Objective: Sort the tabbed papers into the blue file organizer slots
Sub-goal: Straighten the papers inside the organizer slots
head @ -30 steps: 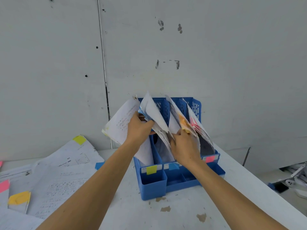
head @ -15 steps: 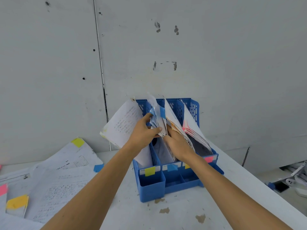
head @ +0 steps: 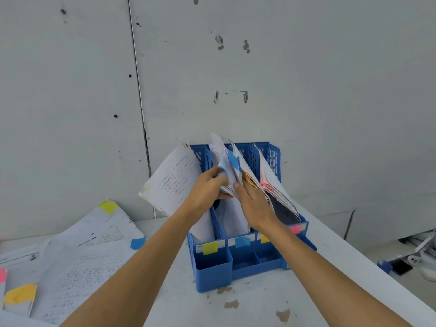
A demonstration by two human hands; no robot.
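Observation:
A blue file organizer [head: 213, 274] stands on the white table against the wall, its slots labelled yellow, blue, yellow-orange and pink. My left hand [head: 207, 187] pinches the blue-tabbed papers [head: 227, 165] standing in the second slot. My right hand [head: 253, 204] presses flat against the same bundle from the right. A white sheet [head: 174, 180] leans out of the first slot to the left. Orange-tabbed papers [head: 251, 179] and pink-tabbed papers [head: 271, 182] sit in the slots further right.
Loose printed sheets [head: 77, 263] with yellow [head: 108, 206], pink [head: 2, 274] and blue [head: 137, 243] tabs lie spread on the table at the left. The table edge runs diagonally at the right, with white and dark objects [head: 415, 258] on the floor beyond.
The fanned-out blue-tabbed papers have been pushed together and upright in the second slot. My right hand moved left from the orange-tabbed papers to press against the bundle.

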